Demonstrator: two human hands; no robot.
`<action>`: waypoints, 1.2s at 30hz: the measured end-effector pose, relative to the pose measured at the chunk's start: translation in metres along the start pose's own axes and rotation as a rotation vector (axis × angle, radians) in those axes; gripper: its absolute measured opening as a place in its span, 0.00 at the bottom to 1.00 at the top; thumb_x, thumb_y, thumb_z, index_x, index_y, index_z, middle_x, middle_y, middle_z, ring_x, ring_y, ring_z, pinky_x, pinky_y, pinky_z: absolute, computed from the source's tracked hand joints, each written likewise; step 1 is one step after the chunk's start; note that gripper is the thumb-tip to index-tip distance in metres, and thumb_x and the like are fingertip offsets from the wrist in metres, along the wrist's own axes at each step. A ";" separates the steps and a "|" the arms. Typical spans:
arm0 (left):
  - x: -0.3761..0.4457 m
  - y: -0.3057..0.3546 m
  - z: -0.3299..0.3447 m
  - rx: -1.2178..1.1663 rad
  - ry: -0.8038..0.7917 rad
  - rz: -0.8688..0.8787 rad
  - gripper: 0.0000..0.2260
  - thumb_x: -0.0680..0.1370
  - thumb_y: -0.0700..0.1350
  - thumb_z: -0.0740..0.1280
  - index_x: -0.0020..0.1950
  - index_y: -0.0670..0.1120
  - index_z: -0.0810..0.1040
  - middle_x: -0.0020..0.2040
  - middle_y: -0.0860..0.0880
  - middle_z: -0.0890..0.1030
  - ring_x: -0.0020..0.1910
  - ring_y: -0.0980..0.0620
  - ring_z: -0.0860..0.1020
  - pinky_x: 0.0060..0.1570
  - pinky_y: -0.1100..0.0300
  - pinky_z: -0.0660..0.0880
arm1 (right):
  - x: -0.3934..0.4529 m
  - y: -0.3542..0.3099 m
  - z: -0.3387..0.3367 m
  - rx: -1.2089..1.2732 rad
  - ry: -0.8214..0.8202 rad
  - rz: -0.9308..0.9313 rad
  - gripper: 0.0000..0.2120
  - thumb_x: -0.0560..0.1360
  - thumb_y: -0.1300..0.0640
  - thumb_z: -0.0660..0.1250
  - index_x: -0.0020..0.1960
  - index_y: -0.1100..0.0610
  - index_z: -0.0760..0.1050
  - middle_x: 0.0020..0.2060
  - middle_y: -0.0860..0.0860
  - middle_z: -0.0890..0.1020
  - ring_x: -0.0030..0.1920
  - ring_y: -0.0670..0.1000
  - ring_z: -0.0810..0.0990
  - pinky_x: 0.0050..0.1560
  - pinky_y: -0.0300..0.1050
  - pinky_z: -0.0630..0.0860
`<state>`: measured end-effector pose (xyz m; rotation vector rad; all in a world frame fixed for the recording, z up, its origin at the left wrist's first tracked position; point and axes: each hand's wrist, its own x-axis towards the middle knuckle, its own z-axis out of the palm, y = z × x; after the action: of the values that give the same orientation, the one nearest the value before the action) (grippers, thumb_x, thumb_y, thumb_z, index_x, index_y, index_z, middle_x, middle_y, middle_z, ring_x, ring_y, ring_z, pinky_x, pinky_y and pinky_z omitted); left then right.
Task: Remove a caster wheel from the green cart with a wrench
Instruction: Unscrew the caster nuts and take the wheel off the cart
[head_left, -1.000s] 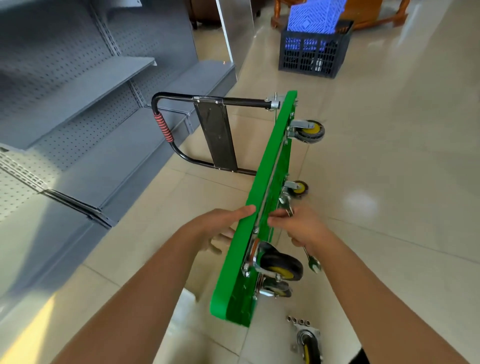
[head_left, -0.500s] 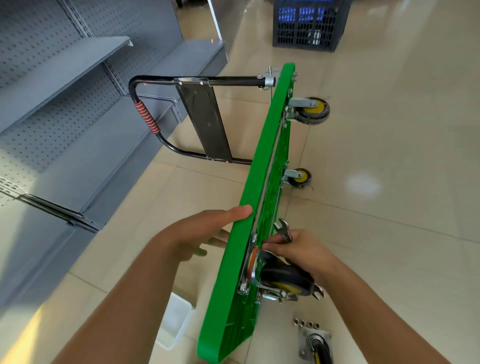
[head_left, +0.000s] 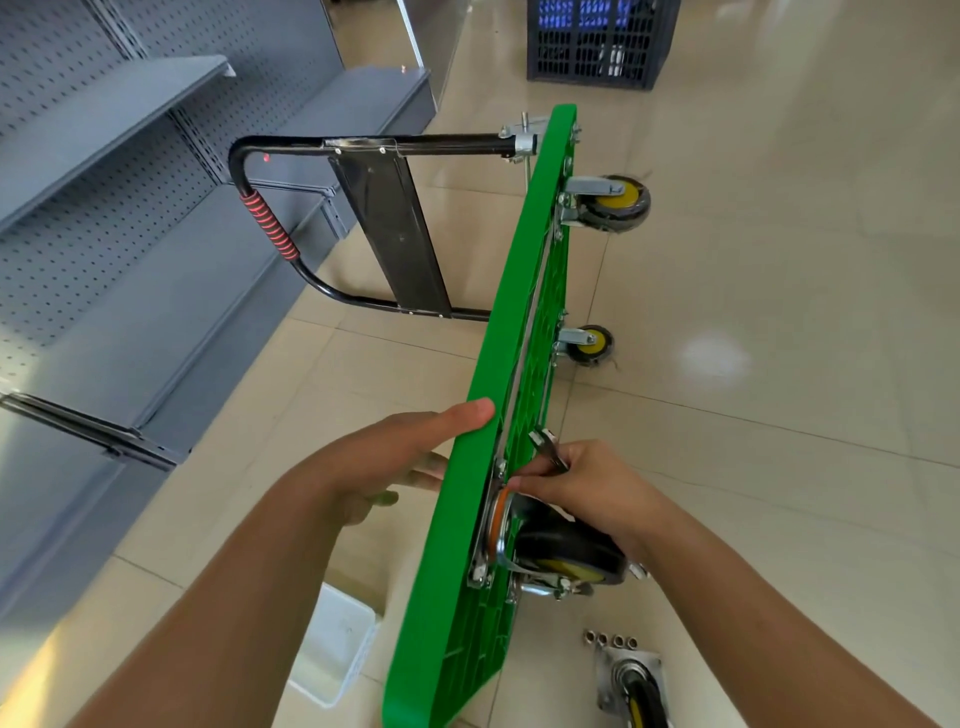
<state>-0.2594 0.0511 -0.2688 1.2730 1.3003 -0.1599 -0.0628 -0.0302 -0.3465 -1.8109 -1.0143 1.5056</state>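
The right hand (head_left: 592, 488) covers most of the wrench (head_left: 545, 447) — only its ends show. The loose caster (head_left: 631, 686) and the dark crate (head_left: 597, 44) are cut off by the frame edges.

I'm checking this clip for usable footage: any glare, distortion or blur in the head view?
Head view: a soft bright glare patch on the glossy floor tiles right of the green cart; wide-angle bending curves the grey shelving at left; the right hand and wrench look sharp, without motion blur.
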 end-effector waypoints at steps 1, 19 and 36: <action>-0.001 0.001 0.001 -0.003 0.002 0.001 0.36 0.59 0.80 0.64 0.59 0.62 0.82 0.52 0.55 0.87 0.57 0.54 0.78 0.73 0.33 0.57 | 0.000 0.000 -0.001 0.004 -0.003 0.005 0.06 0.70 0.49 0.79 0.41 0.51 0.86 0.38 0.50 0.87 0.46 0.54 0.85 0.56 0.54 0.81; -0.009 0.004 0.005 -0.055 0.018 0.005 0.24 0.63 0.79 0.63 0.46 0.66 0.85 0.48 0.55 0.87 0.54 0.56 0.77 0.74 0.31 0.52 | -0.003 -0.013 -0.002 -0.046 -0.048 0.030 0.08 0.73 0.50 0.76 0.45 0.55 0.84 0.39 0.51 0.84 0.40 0.48 0.79 0.46 0.45 0.76; -0.007 0.002 0.007 -0.089 0.025 -0.021 0.25 0.61 0.81 0.66 0.47 0.67 0.85 0.51 0.52 0.87 0.57 0.53 0.77 0.73 0.28 0.51 | 0.000 -0.012 -0.003 0.091 -0.072 0.141 0.09 0.72 0.52 0.77 0.39 0.54 0.80 0.28 0.48 0.79 0.34 0.49 0.74 0.41 0.44 0.70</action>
<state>-0.2563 0.0431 -0.2635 1.1890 1.3283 -0.1004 -0.0626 -0.0234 -0.3359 -1.8076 -0.8511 1.6849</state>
